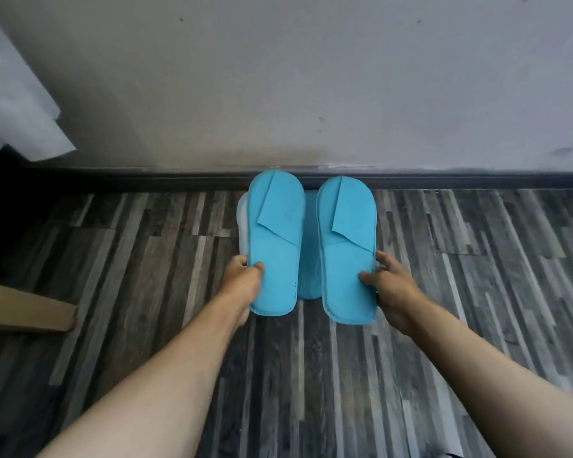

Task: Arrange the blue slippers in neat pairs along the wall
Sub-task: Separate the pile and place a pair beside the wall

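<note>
Left hand (245,276) and right hand (386,282) each grasp a blue slipper (273,246) (348,256) by the heel, toes at the baseboard (146,178) — uneven release onto the slippers beneath (308,246) risks skewing the pair.

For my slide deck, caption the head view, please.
Left hand and right hand each hold a blue slipper, toes toward the baseboard, above more slippers.

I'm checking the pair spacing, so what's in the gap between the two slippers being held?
In the head view, more blue slipper material fills the gap between the left slipper and right slipper, lying beneath them.
</note>
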